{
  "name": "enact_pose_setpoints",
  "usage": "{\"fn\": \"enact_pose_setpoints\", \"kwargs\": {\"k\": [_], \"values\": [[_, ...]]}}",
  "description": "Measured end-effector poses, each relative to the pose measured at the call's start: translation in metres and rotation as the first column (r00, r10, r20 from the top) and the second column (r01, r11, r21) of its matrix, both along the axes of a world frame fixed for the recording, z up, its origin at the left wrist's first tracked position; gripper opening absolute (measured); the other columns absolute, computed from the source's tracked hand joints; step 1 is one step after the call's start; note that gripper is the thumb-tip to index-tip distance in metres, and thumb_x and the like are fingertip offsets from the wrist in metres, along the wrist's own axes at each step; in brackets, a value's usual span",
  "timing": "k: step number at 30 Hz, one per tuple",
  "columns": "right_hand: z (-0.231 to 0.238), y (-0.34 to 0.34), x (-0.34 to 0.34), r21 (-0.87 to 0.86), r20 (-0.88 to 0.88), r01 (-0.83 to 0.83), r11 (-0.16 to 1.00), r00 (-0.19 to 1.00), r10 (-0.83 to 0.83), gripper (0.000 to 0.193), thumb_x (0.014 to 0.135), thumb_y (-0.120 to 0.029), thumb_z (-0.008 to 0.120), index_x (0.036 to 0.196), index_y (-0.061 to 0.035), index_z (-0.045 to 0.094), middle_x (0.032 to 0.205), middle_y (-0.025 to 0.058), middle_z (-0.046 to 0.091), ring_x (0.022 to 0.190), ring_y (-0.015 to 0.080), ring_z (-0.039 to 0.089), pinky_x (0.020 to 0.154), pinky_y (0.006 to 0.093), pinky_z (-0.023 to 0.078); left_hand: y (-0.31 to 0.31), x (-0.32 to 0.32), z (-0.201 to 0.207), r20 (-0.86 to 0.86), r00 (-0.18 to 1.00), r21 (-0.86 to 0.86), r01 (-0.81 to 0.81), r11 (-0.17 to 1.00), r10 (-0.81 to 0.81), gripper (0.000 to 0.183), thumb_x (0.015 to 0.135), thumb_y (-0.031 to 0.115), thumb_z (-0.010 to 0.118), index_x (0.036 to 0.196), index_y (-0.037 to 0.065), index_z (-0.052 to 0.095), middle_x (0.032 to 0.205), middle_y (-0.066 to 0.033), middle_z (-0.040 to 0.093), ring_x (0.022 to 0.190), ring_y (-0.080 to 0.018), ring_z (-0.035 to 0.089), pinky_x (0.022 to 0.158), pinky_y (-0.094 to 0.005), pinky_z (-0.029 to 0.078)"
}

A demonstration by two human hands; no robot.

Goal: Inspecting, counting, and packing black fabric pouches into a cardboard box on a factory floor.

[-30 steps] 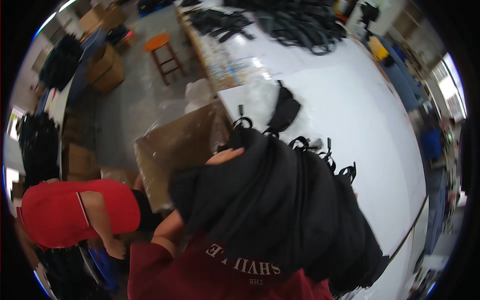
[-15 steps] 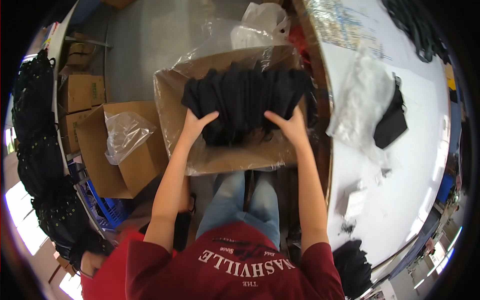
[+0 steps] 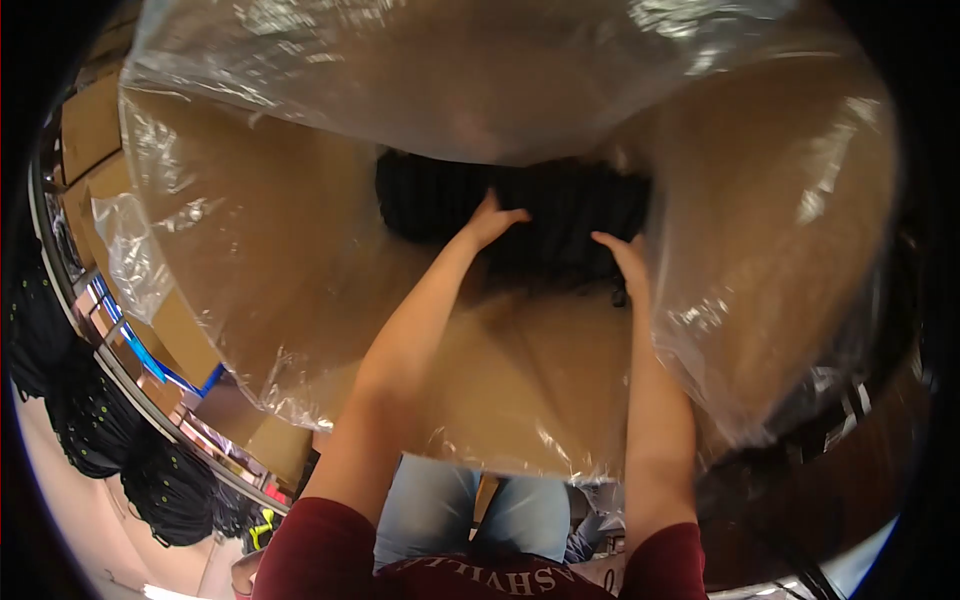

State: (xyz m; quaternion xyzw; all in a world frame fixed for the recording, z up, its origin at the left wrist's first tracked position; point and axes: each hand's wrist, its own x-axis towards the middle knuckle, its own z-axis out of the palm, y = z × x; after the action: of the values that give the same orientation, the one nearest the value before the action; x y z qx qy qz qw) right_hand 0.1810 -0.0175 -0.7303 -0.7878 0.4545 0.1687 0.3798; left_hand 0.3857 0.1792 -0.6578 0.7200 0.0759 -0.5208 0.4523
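Soft black fabric bundle [image 3: 435,205] sat down inside an open brown cardboard carton [image 3: 555,350] with a loose clear plastic liner [image 3: 480,75].
Left hand [image 3: 492,222] was at the bundle's near side around mid-length, right hand [image 3: 628,262] by its right end. Thumbs stood out over the fabric; most fingers were hidden, so couldn't tell if either hand was gripping or loose. Spacing looked meant to stop the limp layers splaying. Liner hung over the carton walls, probably to shield fabric from cardboard; its upper fold bulged across the opening.
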Motion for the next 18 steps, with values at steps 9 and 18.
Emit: {"fn": "enact_pose_setpoints", "kwargs": {"k": [9,18], "values": [[-0.023,-0.01,0.023,0.366,-0.097,0.265,0.892,0.964,-0.247,0.071,0.068,-0.016,0.071,0.13,0.0008,0.041,0.123,0.0132,0.054,0.113,0.0251,0.05,0.096,0.0309,0.038,-0.005,-0.032,-0.109,-0.082,0.99,0.142,0.123,0.982,-0.112,0.114,0.062,0.032,0.076,0.137,-0.015,0.004,0.128,-0.0291,0.044,0.122,-0.0336,0.043,0.101,-0.0332,0.035],[-0.08,0.005,0.04,0.112,-0.192,-0.1,0.989,0.974,0.12,0.077,0.073,-0.027,0.068,0.136,-0.0013,0.032,0.121,0.0219,0.054,0.112,0.0345,0.053,0.096,0.0381,0.04,0.032,-0.011,-0.134,0.012,0.973,0.349,0.212,0.913,-0.231,0.108,0.07,0.034,0.072,0.14,-0.008,0.002,0.131,-0.0312,0.04,0.123,-0.037,0.042,0.102,-0.036,0.035]]}}
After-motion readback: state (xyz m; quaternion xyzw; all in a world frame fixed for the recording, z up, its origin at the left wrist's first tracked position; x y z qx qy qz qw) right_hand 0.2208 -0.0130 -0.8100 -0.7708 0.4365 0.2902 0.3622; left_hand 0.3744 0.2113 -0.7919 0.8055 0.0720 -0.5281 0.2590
